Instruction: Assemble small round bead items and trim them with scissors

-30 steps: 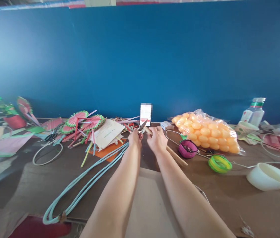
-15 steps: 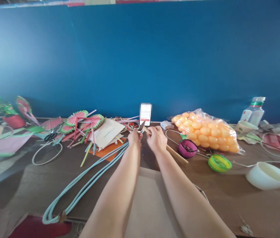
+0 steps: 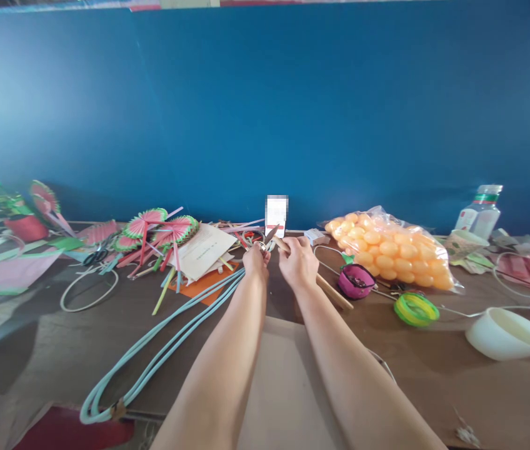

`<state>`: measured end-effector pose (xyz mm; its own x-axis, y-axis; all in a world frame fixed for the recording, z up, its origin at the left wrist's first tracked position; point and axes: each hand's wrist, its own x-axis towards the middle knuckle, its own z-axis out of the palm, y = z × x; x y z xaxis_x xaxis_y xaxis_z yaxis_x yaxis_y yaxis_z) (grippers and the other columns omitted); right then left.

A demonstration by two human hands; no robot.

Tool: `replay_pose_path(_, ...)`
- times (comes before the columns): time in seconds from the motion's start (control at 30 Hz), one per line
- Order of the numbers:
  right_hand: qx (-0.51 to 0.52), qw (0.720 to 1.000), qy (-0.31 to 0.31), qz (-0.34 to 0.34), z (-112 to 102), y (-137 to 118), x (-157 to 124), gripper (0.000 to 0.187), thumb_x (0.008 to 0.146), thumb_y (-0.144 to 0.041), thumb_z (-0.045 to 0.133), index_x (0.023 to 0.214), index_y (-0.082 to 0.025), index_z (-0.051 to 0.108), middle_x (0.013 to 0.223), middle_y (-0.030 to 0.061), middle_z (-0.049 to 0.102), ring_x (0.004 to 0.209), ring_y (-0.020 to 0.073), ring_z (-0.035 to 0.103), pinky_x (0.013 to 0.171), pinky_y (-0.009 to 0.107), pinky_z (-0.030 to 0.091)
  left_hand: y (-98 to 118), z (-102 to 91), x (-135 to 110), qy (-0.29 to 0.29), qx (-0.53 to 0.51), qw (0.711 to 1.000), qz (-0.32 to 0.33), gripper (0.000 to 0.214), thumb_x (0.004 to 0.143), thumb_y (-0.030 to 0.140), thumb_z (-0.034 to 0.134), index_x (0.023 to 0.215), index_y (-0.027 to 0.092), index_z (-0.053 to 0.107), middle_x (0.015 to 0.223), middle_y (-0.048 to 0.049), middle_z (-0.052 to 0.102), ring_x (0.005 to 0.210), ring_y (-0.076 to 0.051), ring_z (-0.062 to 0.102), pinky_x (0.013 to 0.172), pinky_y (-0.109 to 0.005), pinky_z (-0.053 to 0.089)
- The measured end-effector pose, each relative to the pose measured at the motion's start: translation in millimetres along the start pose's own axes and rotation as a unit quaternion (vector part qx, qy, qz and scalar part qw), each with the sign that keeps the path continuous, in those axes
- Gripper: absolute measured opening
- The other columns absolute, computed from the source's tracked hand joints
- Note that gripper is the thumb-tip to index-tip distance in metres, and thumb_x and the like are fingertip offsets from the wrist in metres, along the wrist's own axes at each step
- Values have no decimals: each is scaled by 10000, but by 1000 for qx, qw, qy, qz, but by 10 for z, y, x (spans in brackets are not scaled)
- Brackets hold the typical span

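I see the brown counter (image 3: 82, 350) and a bag of orange balls (image 3: 387, 250). Mid-counter, my right hand (image 3: 299, 265) has its fingers wrapped around a wooden stick (image 3: 335, 297), and my left hand (image 3: 255, 261) fingers pinch small scissors (image 3: 270, 235) at the stick's tip

A craft workshop — the brown table (image 3: 504, 400) is strewn with paper fans (image 3: 159, 226), hoops (image 3: 87, 292), scissors (image 3: 96, 256) — against a blue wall (image 3: 265, 112).

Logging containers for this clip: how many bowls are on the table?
2. A pink bowl beside the bag of orange balls, and a white bowl at the far right. A pale cup by the bottle may be another; clutter may hide more.
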<state>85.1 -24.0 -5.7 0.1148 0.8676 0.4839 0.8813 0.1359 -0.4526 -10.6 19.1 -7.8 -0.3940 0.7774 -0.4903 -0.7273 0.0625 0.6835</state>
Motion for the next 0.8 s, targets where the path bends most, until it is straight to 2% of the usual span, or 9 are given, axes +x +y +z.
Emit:
replay_pose_path(0.17,0,999,-36,-9,-5,-17,-5,228,914,-287,550,1101,-286,680,1144,57,593,950,196,599,714,277,442,-16,-1,17,-5,0,1000,2,68,888,172,632,833,151,597,648,4,543,472,-68,514,516,-178,497)
replay_pose_path(0.33,-1,1000,-5,-6,6,0,-1,232,930,-296,531,1113,-283,673,1157,56,592,959,192,603,711,277,438,-39,-4,65,-8,-1,1000,15,55,896,150,612,841,150,609,672,-7,563,479,-65,515,514,-172,495)
replay_pose_path(0.47,-7,999,-34,-13,26,19,3,242,916,-287,550,1122,-301,675,1137,46,590,944,184,600,708,269,437,-30,-7,45,-9,-2,1000,4,142,917,169,585,778,137,577,659,-12,550,482,-68,519,516,-173,494)
replay_pose_path(0.6,-5,1000,-14,-10,26,17,-5,238,932,-304,530,1126,-288,667,1156,52,586,966,184,603,707,268,436,-18,-12,0,-7,-1,1000,21,140,913,159,582,776,131,587,664,-17,556,490,-73,525,518,-176,488)
replay_pose_path(0.8,0,1000,-29,-9,10,1,-11,243,928,-310,539,1132,-293,669,1157,48,595,968,185,614,702,271,432,-14,-12,-5,-11,3,1000,17,169,922,171,568,756,143,563,648,-1,536,489,-69,523,530,-174,495)
